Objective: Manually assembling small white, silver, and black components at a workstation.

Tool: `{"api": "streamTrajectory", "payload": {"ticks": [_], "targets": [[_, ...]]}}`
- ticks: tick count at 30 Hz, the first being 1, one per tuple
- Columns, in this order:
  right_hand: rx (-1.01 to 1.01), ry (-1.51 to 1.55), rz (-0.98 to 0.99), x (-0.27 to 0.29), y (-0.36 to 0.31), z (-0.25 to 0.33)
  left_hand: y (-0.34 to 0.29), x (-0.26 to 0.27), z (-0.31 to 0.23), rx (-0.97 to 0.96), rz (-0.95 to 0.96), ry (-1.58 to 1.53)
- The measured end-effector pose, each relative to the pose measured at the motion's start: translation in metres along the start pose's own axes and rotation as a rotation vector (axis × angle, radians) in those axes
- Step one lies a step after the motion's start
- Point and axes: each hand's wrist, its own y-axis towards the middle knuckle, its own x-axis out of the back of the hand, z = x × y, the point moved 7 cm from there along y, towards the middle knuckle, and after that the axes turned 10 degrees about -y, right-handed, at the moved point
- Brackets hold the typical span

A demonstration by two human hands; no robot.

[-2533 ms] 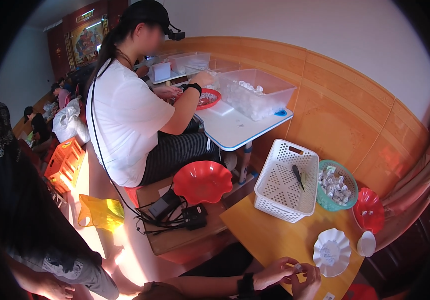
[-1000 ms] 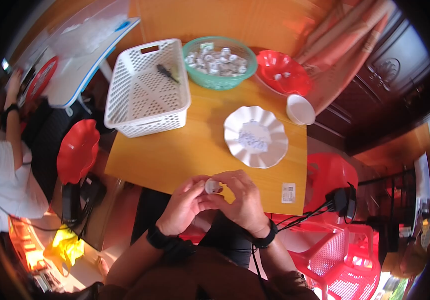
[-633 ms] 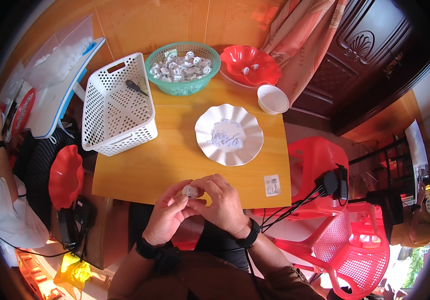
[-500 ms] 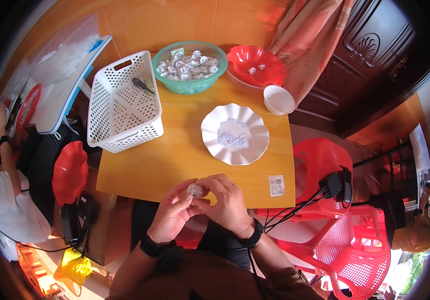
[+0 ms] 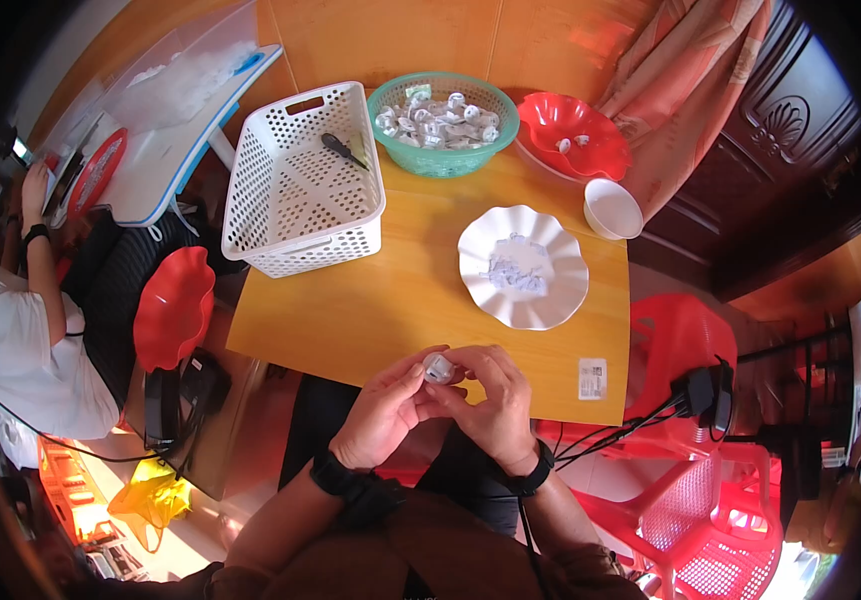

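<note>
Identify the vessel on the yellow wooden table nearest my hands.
The white scalloped plate; the white rectangular basket, green round basket, red wavy bowl and small white bowl sit farther off.

Head-worn fisheye view, looking down, table near

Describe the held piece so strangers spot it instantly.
Find the yellow-brown table. At its near edge, the left hand and right hand hold a small rounded white piece. Unlike the white pieces piled in the green plastic basket, this one is held.
</note>
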Motion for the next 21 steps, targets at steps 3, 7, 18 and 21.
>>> {"api": "streamTrajectory", "payload": {"ticks": [3, 7, 18, 21], "targets": [[0.043, -0.02, -0.048, 0.0, -0.002, 0.002, 0.0, 0.0, -0.001, -0.011, -0.014, 0.001], [0.041, -0.002, -0.039, -0.001, -0.001, 0.0, 0.001, -0.003, -0.002, -0.041, -0.004, 0.035], [0.098, -0.092, 0.033, -0.007, 0.003, 0.006, -0.004, 0.006, -0.005, -0.115, -0.124, 0.111], [0.043, -0.13, 0.048, -0.006, -0.003, -0.003, 0.002, 0.005, 0.003, -0.104, -0.081, 0.07]]}}
